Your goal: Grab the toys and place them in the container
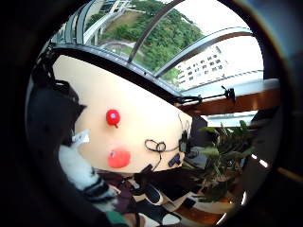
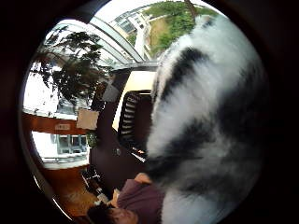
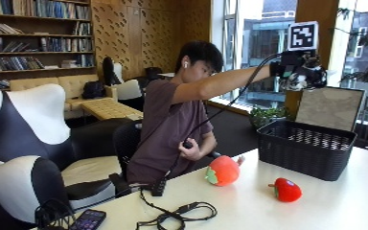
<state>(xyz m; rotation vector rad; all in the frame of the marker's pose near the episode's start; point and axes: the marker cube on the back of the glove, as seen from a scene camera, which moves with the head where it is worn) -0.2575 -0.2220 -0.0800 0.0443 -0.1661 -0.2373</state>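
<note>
A person sits at a pale desk (image 3: 337, 201) with the right arm stretched out and raised. The gloved right hand (image 3: 297, 72) is high in the air, above the black slatted container (image 3: 305, 148) that stands on the desk's far side. The hand grasps a fluffy black-and-white striped plush toy (image 3: 310, 76), with its fingers curled round it. The toy is clear of the container, well above its rim, and roughly over its near end.

The thumb side palm view is largely filled by the toy's striped fur (image 2: 205, 121), pressed close against the palm. Beside the fur, further off, the container's slatted wall (image 2: 128, 116) shows, with the person's purple sleeve nearby. In the little finger side palm view, a part of the same striped fur (image 1: 83, 175) lies next to the hand's black straps, and the desk (image 1: 142, 109) spreads out well away from it.

Two more toys lie on the desk, well apart from the hand. An orange-red round plush with a green patch (image 3: 223, 171) sits near the desk's front edge, close to the person's body. A smaller red plush with a green stem (image 3: 286, 189) lies just beside the container's front wall, not touching it. Both appear in the little finger side palm view too, the larger orange one (image 1: 118, 158) and the small red one (image 1: 112, 117).

The person's bare left hand (image 3: 190, 149) is held near the chest, curled round a small dark object. A phone (image 3: 87, 220) lies at the desk's near corner.
</note>
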